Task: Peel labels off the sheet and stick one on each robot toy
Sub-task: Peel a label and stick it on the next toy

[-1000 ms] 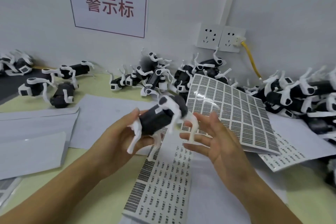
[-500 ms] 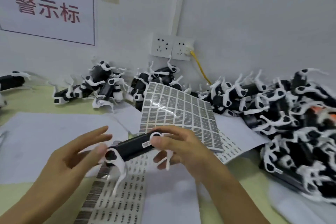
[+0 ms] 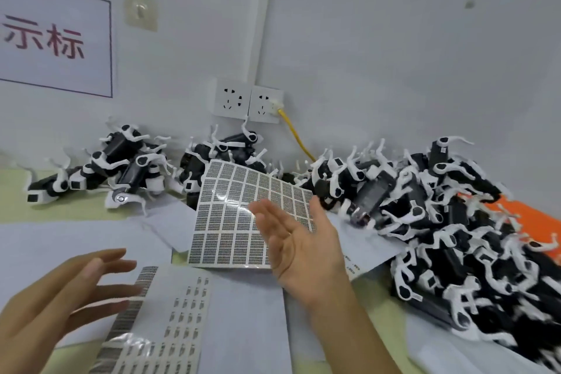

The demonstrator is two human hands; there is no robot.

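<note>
Both hands are empty, so the work sits between toys. The left hand (image 3: pixel 65 297) hovers with fingers spread over the flat white label sheet (image 3: pixel 170 313); the right hand (image 3: pixel 299 240), fingers straight and apart, is raised beside the tilted silver-grey label sheet (image 3: pixel 236 212). Right of that sheet lies the black-and-white robot toy heap (image 3: pixel 449 222); the next move probably calls for picking one.
</note>
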